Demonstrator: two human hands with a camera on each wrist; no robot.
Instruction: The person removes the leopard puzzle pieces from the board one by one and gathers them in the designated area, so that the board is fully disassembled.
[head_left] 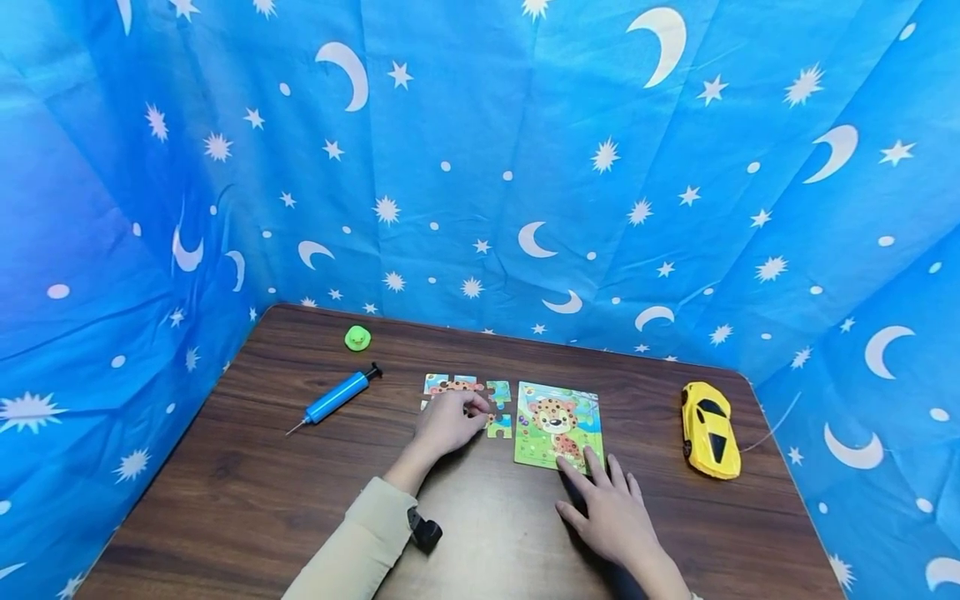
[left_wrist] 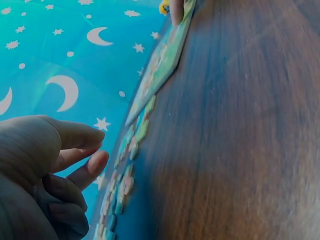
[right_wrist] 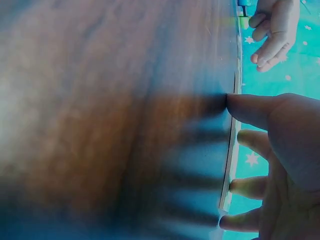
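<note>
Jigsaw pieces point(head_left: 498, 426) with a cartoon leopard print lie on the table, partly covered by my left hand point(head_left: 448, 423). In the left wrist view that hand point(left_wrist: 55, 170) is raised above the pieces point(left_wrist: 125, 185), its fingers loosely bent with nothing between them. To the right of the pieces lies a square leopard picture board point(head_left: 558, 421). My right hand point(head_left: 611, 508) has its fingers spread, with fingertips at the board's lower right edge. The right wrist view shows the same hand point(right_wrist: 290, 165) with thumb and fingers reaching down to the tabletop.
On the wood-grain table point(head_left: 495, 533), a blue hand pump point(head_left: 337, 397) with a thin needle lies to the left. Behind it sits a small green toy duck point(head_left: 357, 337). A yellow toy car point(head_left: 710, 430) stands at the right. Blue star-and-moon cloth point(head_left: 480, 150) hangs around the table's edges.
</note>
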